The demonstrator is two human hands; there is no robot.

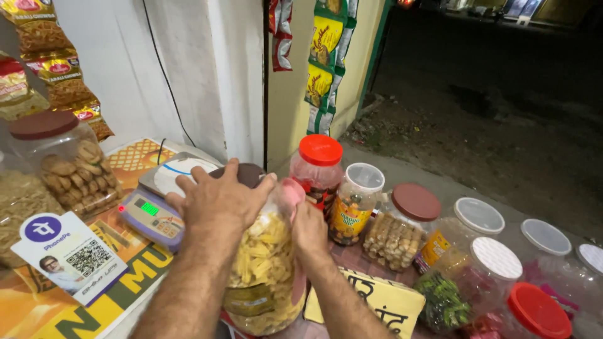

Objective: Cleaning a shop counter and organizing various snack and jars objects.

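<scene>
While the left hand lies spread over the brown lid of a big clear jar, its fingers curl down around the lid's edge. The jar is full of yellow snack sticks and stands on the worktop, right in front of the person and between the two arms. The right hand is pressed flat against the jar's right side, with the fingers wrapped around it so the tips are hidden.

Just left of the jar sits a small weighing scale with a round white plate and a green lit screen. In front of the scale a white card with a square code stands on the worktop. Farther left is a jar of round biscuits with a dark red lid.

To the right of the big jar is a row of more jars. A jar with a bright red lid is just behind the right hand. Next to it stands a small jar with a clear lid, then a jar of pale wafer pieces with a brown lid. More jars with white lids go on to the right. A yellow sign lies by the right arm.

Snack packets hang on the wall behind the jars.
</scene>
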